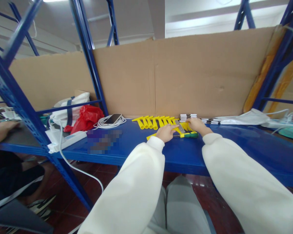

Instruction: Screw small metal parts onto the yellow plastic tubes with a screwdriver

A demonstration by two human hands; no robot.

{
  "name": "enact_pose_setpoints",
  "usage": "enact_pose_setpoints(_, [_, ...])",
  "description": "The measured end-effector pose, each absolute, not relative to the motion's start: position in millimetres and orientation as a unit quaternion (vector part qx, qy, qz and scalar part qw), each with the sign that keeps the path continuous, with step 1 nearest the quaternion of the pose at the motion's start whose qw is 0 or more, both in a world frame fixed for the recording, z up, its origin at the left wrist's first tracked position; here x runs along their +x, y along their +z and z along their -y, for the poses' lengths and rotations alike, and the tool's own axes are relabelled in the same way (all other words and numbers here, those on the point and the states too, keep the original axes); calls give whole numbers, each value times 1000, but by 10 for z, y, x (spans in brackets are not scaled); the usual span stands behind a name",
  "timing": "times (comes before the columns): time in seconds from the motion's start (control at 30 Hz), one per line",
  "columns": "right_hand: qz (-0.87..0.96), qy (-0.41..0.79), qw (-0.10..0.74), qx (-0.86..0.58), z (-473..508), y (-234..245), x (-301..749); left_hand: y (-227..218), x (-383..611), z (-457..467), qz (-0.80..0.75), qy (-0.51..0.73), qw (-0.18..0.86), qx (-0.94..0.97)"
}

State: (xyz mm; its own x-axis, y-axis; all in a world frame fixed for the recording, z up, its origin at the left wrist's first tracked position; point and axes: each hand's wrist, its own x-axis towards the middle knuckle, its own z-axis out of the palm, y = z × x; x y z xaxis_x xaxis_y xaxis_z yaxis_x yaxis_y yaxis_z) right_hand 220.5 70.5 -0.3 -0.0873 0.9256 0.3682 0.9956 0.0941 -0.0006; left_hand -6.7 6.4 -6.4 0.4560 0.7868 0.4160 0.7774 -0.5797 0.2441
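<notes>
My left hand (166,132) lies on the blue shelf (224,152), its fingers curled around a yellow tool handle and a small grey metal part (179,127). My right hand (196,125) is closed over a yellow tool with a green end (189,135). Both hands meet over the same small pile of yellow pieces. A row of several yellow plastic handles (153,121) lies just left of and behind my left hand. A short stack of black and white flat items (188,116) sits right behind my right hand.
A phone (112,118) rests on a coiled white cable, beside a red bag (87,117) and a white bag (69,109). A power strip (67,139) lies at the left. Cardboard (185,71) backs the shelf. Another person's hand (1,127) rests far left. Blue rack posts (88,55) stand around.
</notes>
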Motion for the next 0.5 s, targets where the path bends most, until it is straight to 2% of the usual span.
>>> enact_pose_setpoints(0.13, [702,-132,192,-673,-684,29,2218,-50,-67,-50,-461,242,12,854])
enact_pose_setpoints(0.4, [715,-59,222,-660,-734,-47,2399,-60,-87,-72,-454,245,23,856])
enact_pose_setpoints(0.5, [713,-37,206,-669,-793,-98,2506,-43,-85,-56,-459,238,22,856])
